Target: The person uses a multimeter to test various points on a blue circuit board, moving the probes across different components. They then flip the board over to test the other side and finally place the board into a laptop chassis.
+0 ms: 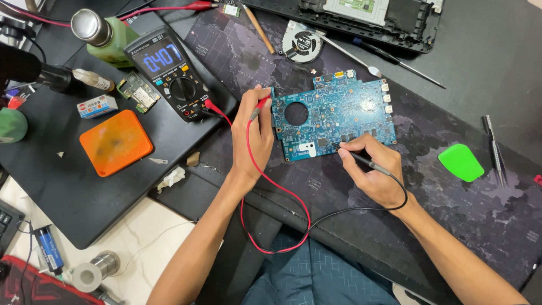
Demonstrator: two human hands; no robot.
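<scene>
While the blue circuit board point(333, 116) lies flat on the dark printed mat point(451, 186) at centre, both hands work on it with meter probes. The left hand point(252, 138) is closed around the red probe point(259, 106), whose tip meets the board's left edge. The right hand point(377, 169) pinches the black probe point(361, 160) like a pen, its tip touching the board's lower middle area. Red and black leads loop toward the person's lap. A black multimeter point(169, 70) sits just left of the mat's upper corner, display lit. An orange square pad point(116, 142) lies further left. A green plastic pick point(461, 162) rests on the mat to the right, tweezers point(494, 149) beside it. A cooling fan point(302, 44) lies above the board.
</scene>
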